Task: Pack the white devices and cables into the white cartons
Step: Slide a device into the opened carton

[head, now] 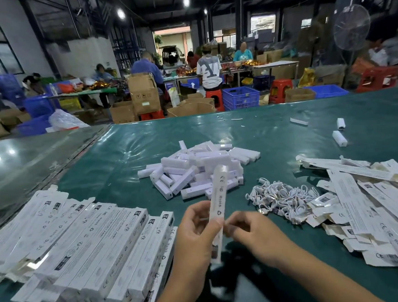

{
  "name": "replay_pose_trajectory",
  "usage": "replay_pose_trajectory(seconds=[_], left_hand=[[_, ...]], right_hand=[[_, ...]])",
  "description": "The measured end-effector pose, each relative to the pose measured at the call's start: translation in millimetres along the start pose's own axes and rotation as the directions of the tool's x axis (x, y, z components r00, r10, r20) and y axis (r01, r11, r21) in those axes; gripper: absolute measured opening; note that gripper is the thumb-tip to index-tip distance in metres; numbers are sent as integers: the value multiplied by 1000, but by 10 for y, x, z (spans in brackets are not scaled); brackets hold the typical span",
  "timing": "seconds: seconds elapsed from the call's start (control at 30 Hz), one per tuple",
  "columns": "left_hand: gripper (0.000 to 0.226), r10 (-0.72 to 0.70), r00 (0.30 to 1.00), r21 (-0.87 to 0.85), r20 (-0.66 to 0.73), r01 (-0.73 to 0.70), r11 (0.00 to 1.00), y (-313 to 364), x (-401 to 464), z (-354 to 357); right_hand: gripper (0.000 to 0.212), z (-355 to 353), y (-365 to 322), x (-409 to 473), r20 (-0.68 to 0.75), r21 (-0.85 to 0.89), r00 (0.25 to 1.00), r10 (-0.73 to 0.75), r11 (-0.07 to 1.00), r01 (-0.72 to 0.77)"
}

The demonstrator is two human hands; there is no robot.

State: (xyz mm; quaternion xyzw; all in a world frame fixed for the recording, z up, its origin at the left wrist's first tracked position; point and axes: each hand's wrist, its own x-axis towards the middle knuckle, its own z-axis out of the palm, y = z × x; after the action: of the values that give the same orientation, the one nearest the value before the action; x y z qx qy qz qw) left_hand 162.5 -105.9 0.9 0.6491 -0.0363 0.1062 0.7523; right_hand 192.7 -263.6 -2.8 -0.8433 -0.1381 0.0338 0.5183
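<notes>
A: Why the long boxes stacked on the left?

B: Those cartons [86, 250] lie side by side in rows with their printed faces up, so I'd judge them the packed ones, set within the left arm's reach and out of the way of the loose parts.

A: And the hands?

B: The left hand [195, 234] grips one carton [218, 211] near its lower half, fingers [216, 223] curled round it, holding it upright and tilted away from the person. That keeps an end free to work on. The right hand [249, 230] is at the carton's side, its fingertips pinched together just beside the left thumb. It is blurred, so I cannot tell what it pinches, perhaps a flap or a cable end.

A: The pile beyond?

B: The devices [199, 170] lie heaped mid-surface, straight ahead, an easy reach for either hand.

A: Further right?

B: The cables [282, 196] sit in a tangled clump beside the right hand, then flat, unfilled cartons [363, 199] are strewn at the right edge of the green surface [122, 161]. Supply on the right and finished stock on the left suggests work passing across.
</notes>
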Motion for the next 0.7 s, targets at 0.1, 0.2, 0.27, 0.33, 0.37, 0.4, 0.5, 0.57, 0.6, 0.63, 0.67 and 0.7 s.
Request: replay_pose_trajectory(seconds=[0.1,0.2,0.27,0.33,0.37,0.4,0.5,0.57,0.6,0.63,0.67,0.7], left_hand=[[29,40,996,173,86,-54,983,-24,8,-26],[35,23,993,130,120,-38,991,-24,20,-34],[37,34,994,101,108,-45,994,-31,19,-39],[35,75,994,105,85,-84,991,-38,24,-46],[31,104,991,128,79,-114,985,-50,20,-54],[31,135,988,149,79,-145,978,-64,27,-54],[41,138,986,212,88,-154,965,-78,27,-28],[39,115,991,234,64,-127,964,-80,30,-18],[35,99,994,233,51,-109,966,-84,31,-16],[30,79,996,224,51,-89,970,-83,29,-14],[27,60,996,217,65,-73,974,-79,23,-14],[26,56,995,226,78,-72,971,-70,15,-13]], right_hand=[[9,-81,-40,481,-88,-287,995,-48,958,20],[18,-88,-54,1023,-20,-492,994,-109,866,85],[23,-3,-86,1306,59,-558,988,-143,816,151],[18,102,-130,1492,119,-689,976,-181,693,212],[19,151,-134,1556,145,-754,969,-199,612,238],[26,186,-128,1618,169,-799,960,-223,539,266],[33,273,-115,1698,230,-851,928,-292,402,338],[27,308,-109,1662,240,-861,916,-323,366,354],[25,306,-111,1633,242,-858,913,-328,367,359],[20,285,-125,1590,219,-844,919,-327,408,347],[9,239,-146,1534,168,-794,928,-334,512,328],[8,175,-167,1465,90,-695,937,-337,653,302]])
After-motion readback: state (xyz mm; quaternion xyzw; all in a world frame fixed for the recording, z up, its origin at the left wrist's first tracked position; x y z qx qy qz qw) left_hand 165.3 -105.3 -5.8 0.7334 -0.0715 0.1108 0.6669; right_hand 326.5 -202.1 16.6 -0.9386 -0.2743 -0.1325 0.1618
